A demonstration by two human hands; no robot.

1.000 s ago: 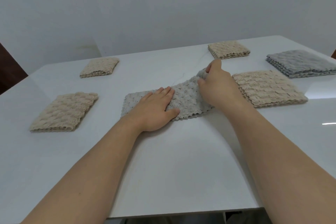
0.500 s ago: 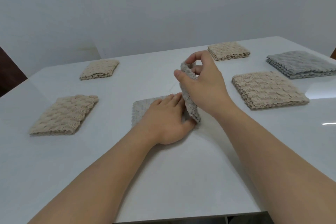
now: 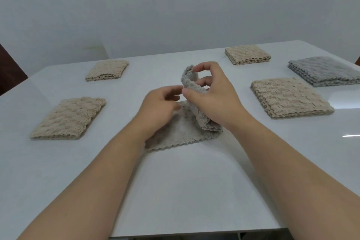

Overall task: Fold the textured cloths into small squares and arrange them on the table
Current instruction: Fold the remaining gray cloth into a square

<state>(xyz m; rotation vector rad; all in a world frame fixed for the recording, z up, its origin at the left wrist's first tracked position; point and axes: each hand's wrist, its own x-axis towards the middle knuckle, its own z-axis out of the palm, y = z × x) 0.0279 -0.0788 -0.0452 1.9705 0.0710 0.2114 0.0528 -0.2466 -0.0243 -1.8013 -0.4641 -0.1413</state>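
A grey-beige textured cloth [image 3: 181, 132] lies half folded at the middle of the white table [image 3: 175, 191]. My right hand [image 3: 212, 95] pinches its right end between thumb and fingers and holds that end upright above the flat part. My left hand [image 3: 155, 109] hovers over the flat half, its fingertips blurred and close to the raised flap; whether it holds the cloth I cannot tell. Folded beige cloths lie at the left [image 3: 68, 119], far left [image 3: 107, 69], far right [image 3: 247, 54] and right [image 3: 290, 97]. A stack of folded grey cloths [image 3: 325, 70] sits at the far right.
The table's near edge [image 3: 194, 233] runs below my forearms. A pale wall [image 3: 175, 6] stands behind the table. Something dark brown [image 3: 9, 72] shows past the table's left corner.
My right hand has carried the cloth's right end up and leftward over the rest. My left hand has lifted off the cloth, where it was pressing flat, and moved toward the raised flap.
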